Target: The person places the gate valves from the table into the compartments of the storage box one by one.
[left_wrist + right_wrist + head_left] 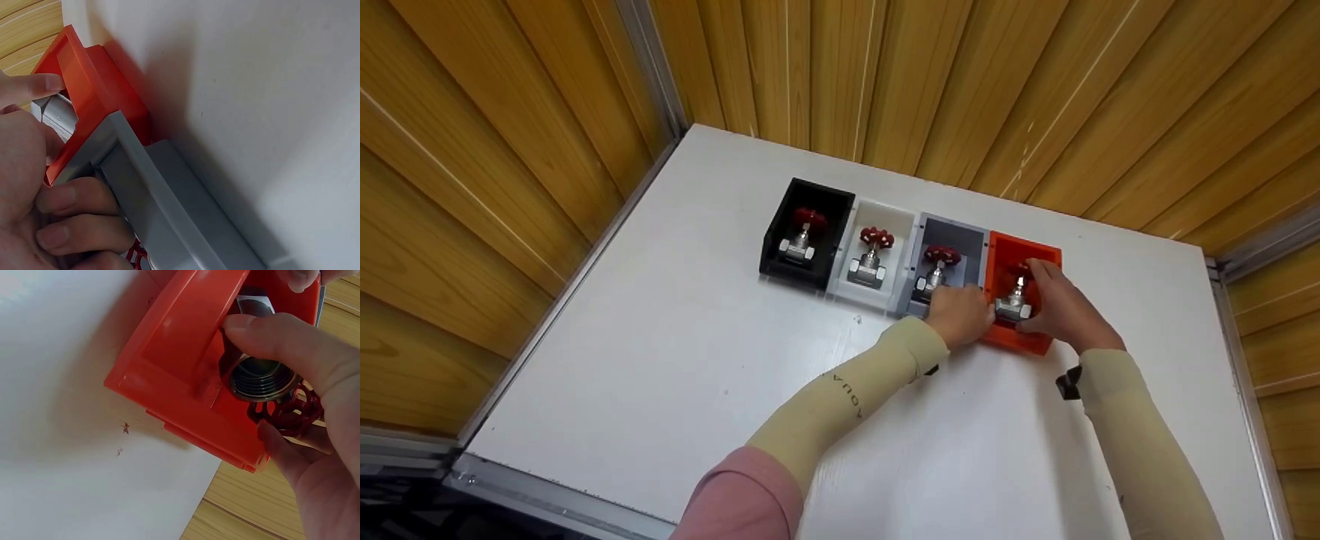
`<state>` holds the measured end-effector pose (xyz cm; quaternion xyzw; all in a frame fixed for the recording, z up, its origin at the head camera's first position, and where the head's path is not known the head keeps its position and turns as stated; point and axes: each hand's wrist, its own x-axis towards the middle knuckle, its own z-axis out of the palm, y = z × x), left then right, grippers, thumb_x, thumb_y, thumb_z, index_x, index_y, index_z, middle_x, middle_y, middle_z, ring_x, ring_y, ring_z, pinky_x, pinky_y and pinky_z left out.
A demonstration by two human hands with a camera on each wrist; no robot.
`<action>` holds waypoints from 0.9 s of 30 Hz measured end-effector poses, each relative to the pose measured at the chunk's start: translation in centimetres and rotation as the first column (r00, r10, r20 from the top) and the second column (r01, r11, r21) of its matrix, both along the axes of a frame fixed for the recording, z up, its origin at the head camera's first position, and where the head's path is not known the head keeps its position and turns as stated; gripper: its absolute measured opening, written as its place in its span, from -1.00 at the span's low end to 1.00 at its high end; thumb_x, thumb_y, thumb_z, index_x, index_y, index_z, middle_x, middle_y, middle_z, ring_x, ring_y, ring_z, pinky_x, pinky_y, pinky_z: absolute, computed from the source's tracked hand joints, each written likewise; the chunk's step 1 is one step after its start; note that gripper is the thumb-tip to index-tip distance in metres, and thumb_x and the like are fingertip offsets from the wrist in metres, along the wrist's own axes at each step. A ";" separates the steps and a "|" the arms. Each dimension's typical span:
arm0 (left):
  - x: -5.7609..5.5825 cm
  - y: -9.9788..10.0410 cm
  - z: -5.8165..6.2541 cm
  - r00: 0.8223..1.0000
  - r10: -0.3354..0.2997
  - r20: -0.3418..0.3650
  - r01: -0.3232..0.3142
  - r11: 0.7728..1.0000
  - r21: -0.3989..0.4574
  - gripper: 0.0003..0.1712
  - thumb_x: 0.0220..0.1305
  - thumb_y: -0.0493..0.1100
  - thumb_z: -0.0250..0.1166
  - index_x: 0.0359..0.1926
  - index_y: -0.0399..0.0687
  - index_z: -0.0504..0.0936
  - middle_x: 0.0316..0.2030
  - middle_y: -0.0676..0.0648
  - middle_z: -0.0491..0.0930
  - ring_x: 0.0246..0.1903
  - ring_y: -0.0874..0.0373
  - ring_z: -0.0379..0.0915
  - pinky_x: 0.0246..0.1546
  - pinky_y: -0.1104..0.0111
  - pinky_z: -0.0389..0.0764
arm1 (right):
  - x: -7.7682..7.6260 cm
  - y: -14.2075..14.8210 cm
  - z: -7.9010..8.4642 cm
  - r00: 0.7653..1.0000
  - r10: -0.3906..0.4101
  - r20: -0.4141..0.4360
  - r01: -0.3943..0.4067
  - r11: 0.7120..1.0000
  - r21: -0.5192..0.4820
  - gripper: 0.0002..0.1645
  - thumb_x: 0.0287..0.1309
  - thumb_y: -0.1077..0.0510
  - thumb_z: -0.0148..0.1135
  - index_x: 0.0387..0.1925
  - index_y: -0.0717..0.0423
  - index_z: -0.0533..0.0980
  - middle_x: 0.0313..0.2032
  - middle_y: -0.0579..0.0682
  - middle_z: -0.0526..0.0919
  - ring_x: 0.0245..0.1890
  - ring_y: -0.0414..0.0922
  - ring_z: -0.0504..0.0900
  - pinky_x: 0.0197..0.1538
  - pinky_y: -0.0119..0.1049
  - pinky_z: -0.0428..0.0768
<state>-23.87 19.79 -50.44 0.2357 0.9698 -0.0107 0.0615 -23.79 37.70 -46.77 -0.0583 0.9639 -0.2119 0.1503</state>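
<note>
In the orange bin [1012, 339], at the right end of a row, stands a gate valve [1014, 306] with a metal body and red handwheel. My right hand [1063, 304] grips it. The thumb [264, 334] lies on the body near the threaded opening, and the fingers reach round by the handwheel [289, 413]. My left hand [960, 315] is at the valve's other end, a digit against the metal body [58, 117]. Its remaining fingers [87, 230] are curled beside the front of the grey bin [152, 197]; the grip is partly hidden.
Left of the orange bin, the grey bin, a white bin [847, 295] and a black bin [787, 274] stand side by side, each holding a similar red-wheeled valve. They sit on a white table [697, 337] near its back edge, with wood-patterned walls [840, 75] around.
</note>
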 end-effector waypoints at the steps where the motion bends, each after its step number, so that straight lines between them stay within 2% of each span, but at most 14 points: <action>1: 0.0 0.0 0.0 1.000 -0.001 -0.002 0.001 1.000 0.000 -0.44 0.49 0.25 -0.26 -0.23 0.14 0.61 -0.31 0.12 0.55 -0.39 0.22 0.55 -0.40 0.34 0.56 | -0.1 0.0 -0.1 1.000 0.002 0.000 -0.002 1.000 -0.002 0.30 -0.22 0.22 0.59 0.45 0.07 -0.06 0.41 0.21 0.07 0.36 0.24 0.14 0.22 0.25 0.34; 9: -0.1 0.2 -0.2 1.000 -0.007 -0.001 0.007 1.000 0.010 -0.47 0.49 0.23 -0.24 -0.17 0.15 0.62 -0.27 0.13 0.58 -0.34 0.19 0.60 -0.34 0.31 0.59 | -0.2 0.0 -0.6 1.000 0.027 -0.012 -0.027 1.000 0.010 0.28 -0.21 0.24 0.57 0.45 0.14 -0.05 0.40 0.28 0.09 0.35 0.29 0.15 0.23 0.26 0.33; 19: -0.1 0.0 -0.1 1.000 -0.012 0.001 0.012 1.000 0.011 -0.50 0.49 0.23 -0.24 -0.17 0.17 0.59 -0.30 0.12 0.56 -0.38 0.20 0.57 -0.39 0.32 0.56 | -0.6 -0.3 -0.5 0.999 -0.011 0.033 0.010 1.000 0.014 0.35 -0.20 0.22 0.58 0.48 0.18 -0.13 0.41 0.29 0.05 0.38 0.28 0.10 0.27 0.26 0.28; 23: -0.1 0.0 -0.1 1.000 -0.009 -0.006 0.009 0.999 0.034 -0.51 0.48 0.22 -0.21 -0.18 0.18 0.61 -0.30 0.12 0.57 -0.37 0.19 0.58 -0.39 0.30 0.57 | -0.6 -0.4 -0.4 0.998 -0.013 0.056 0.012 1.000 0.009 0.32 -0.16 0.26 0.55 0.48 0.19 -0.13 0.40 0.30 0.06 0.36 0.28 0.11 0.27 0.26 0.27; 27: -0.1 0.0 -0.1 1.000 0.002 -0.008 -0.002 0.999 0.040 -0.50 0.48 0.23 -0.21 -0.24 0.16 0.61 -0.33 0.12 0.56 -0.40 0.20 0.57 -0.41 0.31 0.56 | -0.7 -0.7 -0.2 0.997 -0.012 0.075 0.012 1.000 0.006 0.19 -0.15 0.34 0.51 0.42 0.23 -0.04 0.32 0.32 0.17 0.29 0.26 0.20 0.25 0.26 0.31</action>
